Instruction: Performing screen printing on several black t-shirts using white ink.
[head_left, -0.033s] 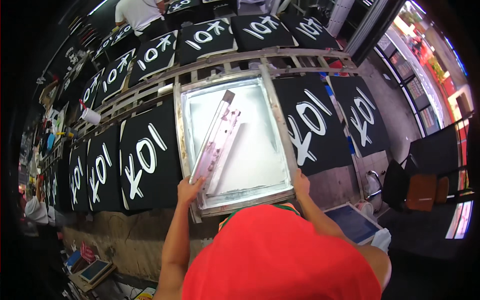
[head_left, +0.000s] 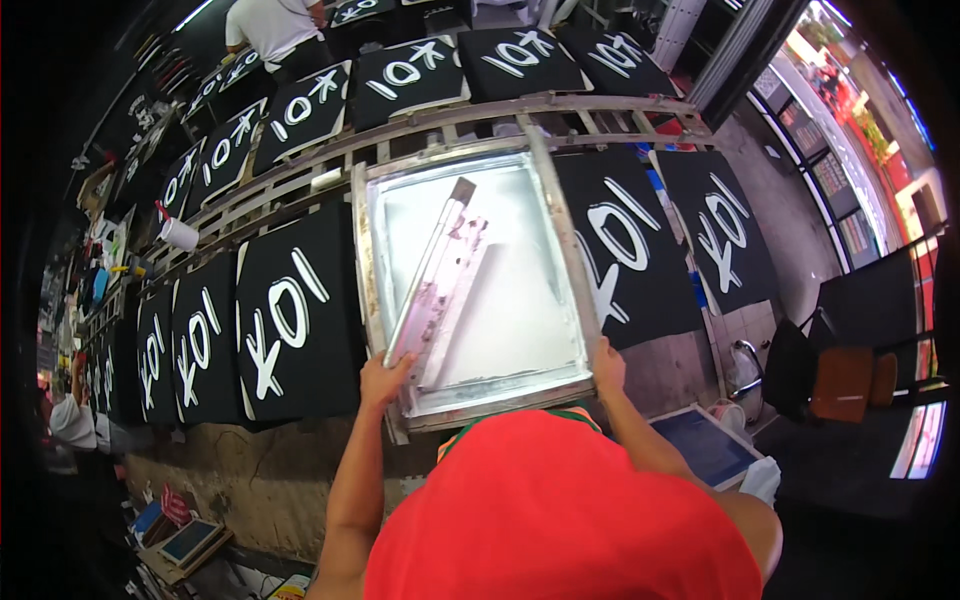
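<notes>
In front of me is a screen-printing frame (head_left: 572, 240) with wooden sides and a pale, white-smeared mesh. A long squeegee (head_left: 436, 285) lies slanted across the mesh, its lower end near my left hand. My left hand (head_left: 385, 381) is closed round the frame's near left corner, its thumb by the squeegee's lower end; whether it also touches the squeegee I cannot tell. My right hand (head_left: 608, 368) grips the near right corner, fingers partly hidden. A black fabric piece (head_left: 625, 250) with a white print lies to the right, partly under the frame's edge. Another black fabric piece (head_left: 290, 370) lies to the left.
Wooden rails (head_left: 290, 150) run behind the frame, with further printed black pieces (head_left: 415, 85) beyond. A white cup (head_left: 179, 235) stands on the rails at left. A person in a white shirt (head_left: 275, 30) is at the back. A chair (head_left: 845, 385) and a blue-meshed screen (head_left: 705, 445) are at right.
The printing frame, the squeegee in it and both my hands have shifted slightly to the right. The frame covers a little more of the printed piece on the right.
</notes>
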